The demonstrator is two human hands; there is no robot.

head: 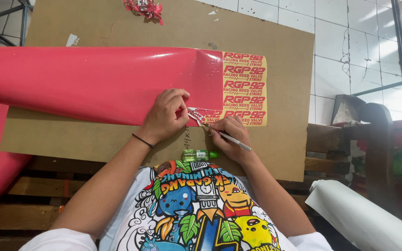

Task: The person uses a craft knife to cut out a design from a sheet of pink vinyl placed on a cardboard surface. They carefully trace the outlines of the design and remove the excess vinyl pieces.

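Left hand point(166, 114) pinches a peeled red strip point(196, 116) at the red vinyl sheet point(94, 83) near edge, right hand point(231, 137) just beside grips a thin metal tool point(233, 139), small green bottle point(200, 155) below both, bare brown board point(280, 153) right.

- A small green bottle point(200, 155) lies on the brown board point(117, 139), at its near edge.
- Crumpled red scraps point(144, 8) sit at the board's far edge.
- A white roll point(364, 218) lies at the lower right.
- White wall tiles point(350, 42) behind.

Both forearms forward, left hand point(166, 114) with fingers curled in a pinch, right hand point(231, 135) closed in a pen-like grip
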